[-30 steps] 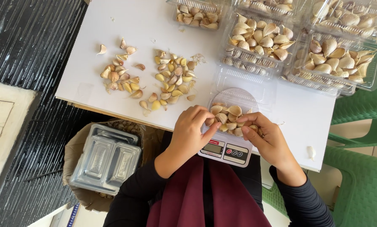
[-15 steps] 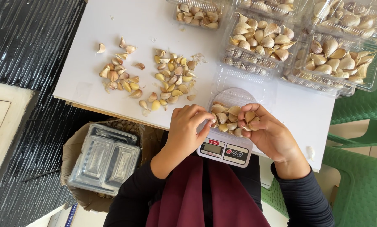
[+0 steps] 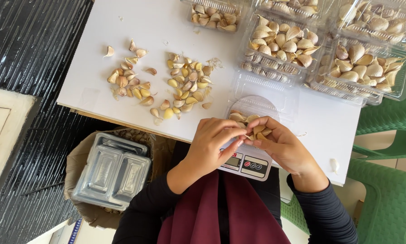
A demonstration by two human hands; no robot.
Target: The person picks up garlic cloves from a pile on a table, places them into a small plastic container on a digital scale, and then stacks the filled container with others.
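A small digital scale (image 3: 250,166) stands at the near edge of the white table (image 3: 162,22). On it rests an open clear plastic box (image 3: 262,100) holding garlic cloves (image 3: 237,117). Both my hands meet over this box. My left hand (image 3: 210,145) pinches a clove with thumb and fingertips. My right hand (image 3: 282,147) curls around a few cloves (image 3: 259,129) right beside it. The two sets of fingertips touch, and they hide most of the box's contents.
Two loose heaps of cloves (image 3: 129,82) (image 3: 186,86) lie on the left of the table. Filled clear boxes of garlic (image 3: 282,43) (image 3: 363,68) (image 3: 214,16) line the far edge. Stacked empty boxes (image 3: 110,169) sit in a basket below left. Green chairs (image 3: 393,199) stand at right.
My hands have drawn together over the box on the scale. The right hand shifted left and now has cloves in its fingers; the left fingers closed toward it.
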